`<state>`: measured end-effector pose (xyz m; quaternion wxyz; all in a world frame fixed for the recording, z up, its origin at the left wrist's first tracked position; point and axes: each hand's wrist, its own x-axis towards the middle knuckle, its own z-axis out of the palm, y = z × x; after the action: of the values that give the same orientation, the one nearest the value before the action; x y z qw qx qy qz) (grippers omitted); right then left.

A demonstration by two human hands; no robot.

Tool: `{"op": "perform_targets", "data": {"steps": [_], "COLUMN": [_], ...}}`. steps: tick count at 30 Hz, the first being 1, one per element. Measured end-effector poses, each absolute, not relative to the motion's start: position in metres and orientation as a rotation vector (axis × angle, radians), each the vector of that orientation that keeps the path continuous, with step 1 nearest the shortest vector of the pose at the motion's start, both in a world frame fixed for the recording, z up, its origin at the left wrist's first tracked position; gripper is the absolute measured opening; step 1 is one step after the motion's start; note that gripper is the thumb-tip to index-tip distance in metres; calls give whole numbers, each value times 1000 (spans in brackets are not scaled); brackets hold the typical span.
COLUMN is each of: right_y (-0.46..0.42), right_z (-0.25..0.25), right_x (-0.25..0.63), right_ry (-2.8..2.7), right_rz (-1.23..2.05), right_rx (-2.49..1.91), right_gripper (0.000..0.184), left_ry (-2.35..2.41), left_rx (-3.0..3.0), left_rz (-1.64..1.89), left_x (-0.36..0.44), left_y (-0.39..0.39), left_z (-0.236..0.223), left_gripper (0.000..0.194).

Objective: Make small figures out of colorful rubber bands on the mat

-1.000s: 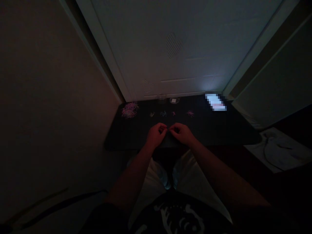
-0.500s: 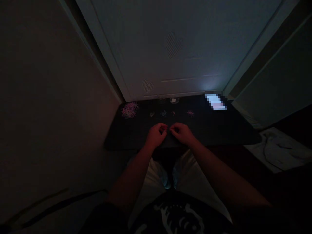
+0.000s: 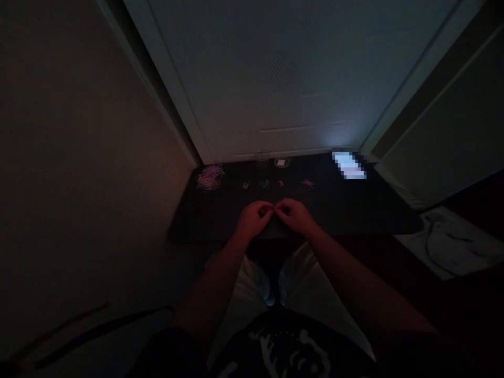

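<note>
Over the dark table [image 3: 354,210], my left hand [image 3: 255,218] and my right hand [image 3: 294,215] meet fingertip to fingertip. Both are closed in a pinch; whatever lies between the fingers is too small and dim to make out. Just beyond them runs a row of little piles of thin, band-like strands: a yellowish pile [image 3: 245,185], a bluish pile [image 3: 264,184], a small pink pile [image 3: 280,184] and a pink-purple pile [image 3: 307,184]. A larger heap of mixed pink and purple strands [image 3: 210,178] lies at the table's far left.
A clear cup-like container [image 3: 261,159] and a round clear dish with a white label [image 3: 281,163] stand at the back edge. A glowing, blurred-out screen [image 3: 348,165] lies at the back right. Behind the table rises a white panelled door [image 3: 236,79].
My left hand has shifted slightly right, so its fingertips now meet those of my right hand. The piles have not moved.
</note>
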<state>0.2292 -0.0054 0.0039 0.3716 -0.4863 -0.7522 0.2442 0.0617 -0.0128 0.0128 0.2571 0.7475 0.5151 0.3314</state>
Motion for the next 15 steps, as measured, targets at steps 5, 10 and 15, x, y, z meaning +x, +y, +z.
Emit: {"op": "perform_targets", "data": {"steps": [5, 10, 15], "right_y": [-7, -8, -7], "right_z": [6, 5, 4], "right_x": [228, 229, 230], "right_ry": [-1904, -1872, -1913], "right_rz": [648, 652, 615], "right_rx": [-1265, -1257, -1235], "right_gripper": [10, 20, 13], "left_ry": [1417, 1431, 1479], "left_rx": [2048, 2053, 2049], "left_rz": [911, 907, 883], "left_x": [61, 61, 62], "left_y": [-13, -12, -13], "left_z": [12, 12, 13], "left_gripper": [17, 17, 18]}}
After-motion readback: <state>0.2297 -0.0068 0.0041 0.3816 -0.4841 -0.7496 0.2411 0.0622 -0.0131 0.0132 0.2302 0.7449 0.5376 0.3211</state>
